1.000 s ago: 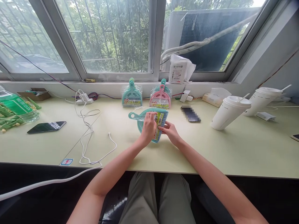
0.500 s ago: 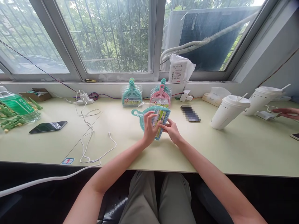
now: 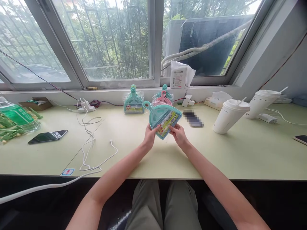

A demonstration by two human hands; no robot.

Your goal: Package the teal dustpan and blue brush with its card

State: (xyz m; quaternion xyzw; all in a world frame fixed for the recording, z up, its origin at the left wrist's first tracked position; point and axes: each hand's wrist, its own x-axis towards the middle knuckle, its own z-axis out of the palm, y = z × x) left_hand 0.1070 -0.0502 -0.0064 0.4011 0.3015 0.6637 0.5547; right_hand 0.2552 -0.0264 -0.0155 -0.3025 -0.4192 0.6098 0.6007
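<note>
Teal dustpan-brush set held tilted above desk centre; left hand and right hand pinch its lower label edge; likely light, stiff plastic, slippery wrap; grip rim or handle.

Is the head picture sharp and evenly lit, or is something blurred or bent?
Head view: daylight from the window lights the desk evenly; both hands and the dustpan set are sharp; window frames bow from the wide lens; one dark object is pixelated.
</note>
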